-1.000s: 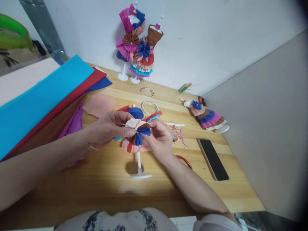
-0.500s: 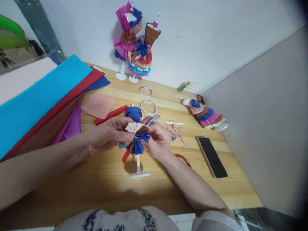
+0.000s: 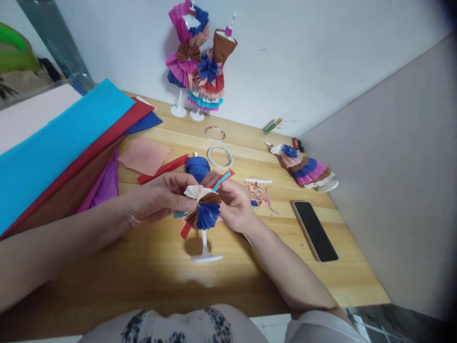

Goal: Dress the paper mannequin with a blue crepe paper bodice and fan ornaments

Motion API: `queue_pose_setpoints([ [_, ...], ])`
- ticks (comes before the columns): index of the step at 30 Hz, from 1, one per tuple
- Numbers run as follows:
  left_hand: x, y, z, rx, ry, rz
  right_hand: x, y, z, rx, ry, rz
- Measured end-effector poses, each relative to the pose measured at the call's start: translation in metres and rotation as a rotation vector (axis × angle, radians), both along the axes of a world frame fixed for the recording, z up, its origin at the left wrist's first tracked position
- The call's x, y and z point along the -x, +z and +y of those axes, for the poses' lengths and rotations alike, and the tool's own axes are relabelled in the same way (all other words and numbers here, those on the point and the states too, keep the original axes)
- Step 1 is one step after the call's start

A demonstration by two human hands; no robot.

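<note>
Between my two hands is a pleated paper rosette in cream, brown and blue folds. My left hand pinches its left side, thumb near the middle. The fingers of my right hand close on its right edge. Directly behind the rosette stands a small dress form wrapped in blue paper; its white stand shows below, while its middle is hidden. A red and light-blue paper strip sticks out by my right fingers. Another red end pokes out below my left hand.
Folded coloured paper sheets cover the table's left side. Two dressed forms stand against the wall; another dressed form lies at right. Tape rolls, paper scraps and a phone are on the table.
The rosette's brown and blue folds are spread wider and rounder than before. My right hand has shifted slightly, and both hands keep hold of the rosette.
</note>
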State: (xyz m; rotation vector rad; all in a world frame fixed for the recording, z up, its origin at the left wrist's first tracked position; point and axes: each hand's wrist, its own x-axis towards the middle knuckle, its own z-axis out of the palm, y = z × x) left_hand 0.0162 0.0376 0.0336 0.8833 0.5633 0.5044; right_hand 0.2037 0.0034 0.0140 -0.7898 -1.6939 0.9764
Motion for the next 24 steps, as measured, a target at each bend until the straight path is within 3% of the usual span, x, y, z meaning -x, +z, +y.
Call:
queue_pose_setpoints([
  [9,0.001,0.0,0.005,-0.067,-0.016,0.018,0.008,-0.007,0.004,0.256,0.069,0.197],
  [14,0.0,-0.003,0.004,-0.109,-0.058,0.019,0.012,-0.016,0.004,0.538,0.108,0.378],
  [19,-0.001,0.002,0.003,-0.205,0.006,0.052,0.02,-0.008,-0.002,0.638,-0.023,0.506],
  [24,-0.004,0.008,-0.003,-0.2,0.096,0.096,0.025,0.005,-0.006,0.592,-0.194,0.428],
])
